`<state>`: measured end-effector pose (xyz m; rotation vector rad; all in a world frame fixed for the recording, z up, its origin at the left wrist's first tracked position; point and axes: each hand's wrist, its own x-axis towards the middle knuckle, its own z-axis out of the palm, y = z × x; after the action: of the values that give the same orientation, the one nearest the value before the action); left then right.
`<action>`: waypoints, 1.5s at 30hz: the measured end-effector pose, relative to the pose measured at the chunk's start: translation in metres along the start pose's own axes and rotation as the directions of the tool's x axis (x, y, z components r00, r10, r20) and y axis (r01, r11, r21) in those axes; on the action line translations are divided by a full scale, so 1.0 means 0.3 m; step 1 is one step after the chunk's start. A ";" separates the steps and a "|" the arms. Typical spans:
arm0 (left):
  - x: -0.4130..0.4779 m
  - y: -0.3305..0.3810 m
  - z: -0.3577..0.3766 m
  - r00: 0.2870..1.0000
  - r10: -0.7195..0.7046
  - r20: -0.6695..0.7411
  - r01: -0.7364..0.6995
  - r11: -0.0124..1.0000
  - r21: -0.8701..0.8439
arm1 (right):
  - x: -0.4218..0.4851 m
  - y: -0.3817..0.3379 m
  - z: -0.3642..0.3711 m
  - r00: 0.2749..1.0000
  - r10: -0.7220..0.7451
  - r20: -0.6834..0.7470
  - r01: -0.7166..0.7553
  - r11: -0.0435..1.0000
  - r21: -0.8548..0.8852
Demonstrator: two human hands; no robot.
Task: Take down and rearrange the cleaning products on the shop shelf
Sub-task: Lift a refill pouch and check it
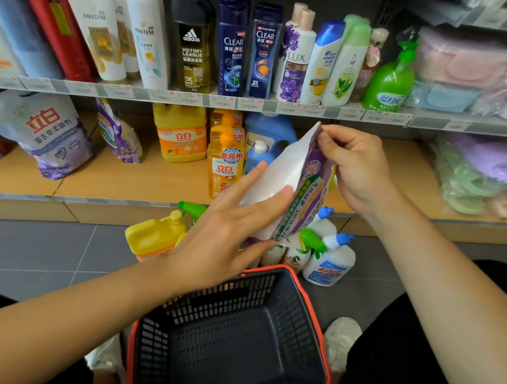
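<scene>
Both hands hold the refill pouch (283, 176) above the basket (312, 299), in front of the lower shelf (118, 180). Right hand (355, 169) pinches its top corner; left hand (231, 224) grips its lower end. The pouch partly masks a blue bottle (258, 157) and the floor bottles (330, 263). Goods at the left edge are blurred and cut off.

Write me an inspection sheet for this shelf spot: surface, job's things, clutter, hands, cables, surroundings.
Surface: wooden lower shelf, partly bare.
Job's things: purple-and-white pouch held in front of the shelf; detergent bottles and refill pouches on it.
Clutter: yellow jug, spray bottles and basket on the floor.
Hands: left hand grips the pouch's lower end; right hand pinches its top.
Cables: nothing seen.
Surroundings: shampoo bottles on the upper shelf; bagged cloths at right.
</scene>
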<state>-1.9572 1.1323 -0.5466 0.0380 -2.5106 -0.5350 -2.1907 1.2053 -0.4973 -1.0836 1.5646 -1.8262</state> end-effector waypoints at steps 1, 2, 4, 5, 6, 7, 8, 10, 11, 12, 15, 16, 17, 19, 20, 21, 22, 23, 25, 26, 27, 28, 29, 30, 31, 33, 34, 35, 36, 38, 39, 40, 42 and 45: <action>-0.005 -0.010 0.001 0.999 0.030 -0.017 -0.030 1.000 -0.008 | -0.001 -0.001 -0.001 1.000 0.009 -0.006 -0.009 1.000 0.002; -0.012 -0.019 0.003 0.997 0.063 -0.036 -0.063 0.998 -0.001 | -0.001 -0.001 0.000 1.000 0.016 -0.013 -0.016 1.000 0.002; -0.029 -0.035 0.011 0.990 0.116 -0.077 -0.113 0.993 0.039 | -0.001 -0.005 -0.001 0.999 0.029 -0.028 -0.029 1.000 0.004; -0.038 -0.042 0.015 0.986 0.131 -0.103 -0.126 0.991 0.054 | -0.001 -0.008 -0.001 0.999 0.034 -0.036 -0.034 0.999 0.009; -0.045 -0.048 0.017 0.981 0.140 -0.131 -0.133 0.989 0.062 | 0.000 -0.011 -0.002 0.998 0.040 -0.044 -0.039 0.999 0.018; -0.051 -0.054 0.018 0.977 0.146 -0.157 -0.138 0.989 0.062 | 0.000 -0.015 -0.003 0.998 0.045 -0.054 -0.043 0.999 0.027; -0.056 -0.060 0.018 0.973 0.146 -0.180 -0.137 0.989 0.059 | 0.001 -0.018 -0.004 0.997 0.046 -0.061 -0.044 0.999 0.032; -0.069 -0.071 0.017 0.969 0.131 -0.208 -0.122 0.991 0.057 | 0.002 -0.024 -0.006 0.997 0.044 -0.070 -0.042 0.999 0.032; -0.077 -0.077 0.015 0.967 0.125 -0.221 -0.113 0.991 0.068 | 0.002 -0.027 -0.009 0.996 0.045 -0.075 -0.043 0.999 0.032; -0.083 -0.083 0.013 0.964 0.122 -0.237 -0.104 0.991 0.086 | 0.002 -0.029 -0.012 0.995 0.049 -0.081 -0.046 0.998 0.034; -0.096 -0.092 0.007 0.950 0.070 -0.305 -0.040 0.994 0.105 | 0.000 -0.034 -0.020 0.993 0.064 -0.095 -0.059 0.997 0.048; -0.097 -0.092 0.005 0.944 0.016 -0.329 0.011 0.997 0.080 | 0.000 -0.035 -0.021 0.993 0.064 -0.097 -0.060 0.997 0.048; -0.093 -0.090 0.003 0.936 -0.057 -0.346 0.075 0.996 0.037 | -0.001 -0.037 -0.021 0.993 0.063 -0.101 -0.059 0.997 0.044; -0.077 -0.082 -0.004 0.897 -0.245 -0.368 0.228 0.969 -0.090 | -0.003 -0.040 -0.018 0.992 0.058 -0.114 -0.054 0.998 0.033; -0.067 -0.082 -0.010 0.863 -0.347 -0.367 0.305 0.937 -0.169 | -0.003 -0.040 -0.016 0.991 0.055 -0.119 -0.052 0.998 0.030; -0.058 -0.087 -0.017 0.826 -0.446 -0.346 0.376 0.892 -0.252 | -0.005 -0.041 -0.014 0.991 0.052 -0.122 -0.050 0.998 0.026; -0.048 -0.097 -0.027 0.792 -0.533 -0.298 0.437 0.836 -0.332 | -0.007 -0.042 -0.012 0.991 0.048 -0.122 -0.047 0.999 0.014; -0.040 -0.108 -0.036 0.767 -0.596 -0.236 0.484 0.780 -0.396 | -0.010 -0.042 -0.011 0.992 0.041 -0.120 -0.042 0.999 -0.008; -0.031 -0.130 -0.040 0.736 -0.667 -0.118 0.548 0.688 -0.476 | -0.014 -0.039 -0.007 0.993 0.026 -0.115 -0.033 0.998 -0.056; -0.032 -0.141 -0.034 0.708 -0.704 -0.063 0.577 0.627 -0.523 | -0.016 -0.036 -0.003 0.992 0.025 -0.121 -0.033 0.997 -0.064; -0.033 -0.147 -0.027 0.663 -0.748 0.000 0.610 0.541 -0.579 | -0.016 -0.034 0.000 0.990 0.032 -0.134 -0.039 0.998 -0.057; -0.036 -0.149 -0.018 0.617 -0.783 0.077 0.642 0.444 -0.624 | -0.016 -0.032 0.004 0.987 0.042 -0.153 -0.049 0.998 -0.041; -0.040 -0.152 -0.004 0.588 -0.795 0.150 0.666 0.371 -0.647 | -0.016 -0.032 0.009 0.983 0.054 -0.174 -0.059 0.998 -0.023; -0.047 -0.156 0.013 0.585 -0.786 0.202 0.680 0.339 -0.650 | -0.015 -0.032 0.014 0.980 0.065 -0.190 -0.067 0.998 -0.004; -0.055 -0.160 0.031 0.597 -0.767 0.237 0.688 0.337 -0.643 | -0.015 -0.033 0.020 0.977 0.074 -0.200 -0.073 0.997 0.014; -0.064 -0.160 0.069 0.617 -0.731 0.292 0.690 0.324 -0.647 | -0.018 -0.036 0.034 0.973 0.100 -0.207 -0.091 0.994 0.055; -0.064 -0.160 0.086 0.619 -0.721 0.311 0.690 0.311 -0.653 | -0.021 -0.039 0.042 0.972 0.115 -0.205 -0.101 0.992 0.077; -0.062 -0.163 0.099 0.620 -0.719 0.314 0.690 0.308 -0.655 | -0.023 -0.041 0.048 0.971 0.128 -0.201 -0.111 0.989 0.096; -0.058 -0.167 0.106 0.622 -0.725 0.295 0.684 0.320 -0.655 | -0.026 -0.042 0.052 0.971 0.139 -0.197 -0.119 0.987 0.110; -0.049 -0.188 0.107 0.642 -0.735 0.218 0.633 0.349 -0.691 | -0.028 -0.043 0.053 0.964 0.166 -0.210 -0.137 0.980 0.145; -0.044 -0.202 0.102 0.648 -0.739 0.185 0.597 0.341 -0.726 | -0.028 -0.041 0.049 0.957 0.188 -0.221 -0.152 0.973 0.174; -0.039 -0.215 0.096 0.646 -0.746 0.165 0.560 0.316 -0.766 | -0.028 -0.036 0.044 0.949 0.215 -0.230 -0.169 0.964 0.203; -0.031 -0.236 0.083 0.639 -0.757 0.138 0.505 0.277 -0.818 | -0.029 -0.025 0.033 0.938 0.254 -0.236 -0.195 0.949 0.247; -0.021 -0.256 0.058 0.639 -0.765 0.086 0.476 0.304 -0.825 | -0.030 0.003 0.019 0.930 0.268 -0.252 -0.200 0.944 0.264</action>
<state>-1.9679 1.0689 -0.5923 0.7601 -1.5930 -1.7996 -2.1813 1.2089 -0.5002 -0.5162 1.5084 -2.0003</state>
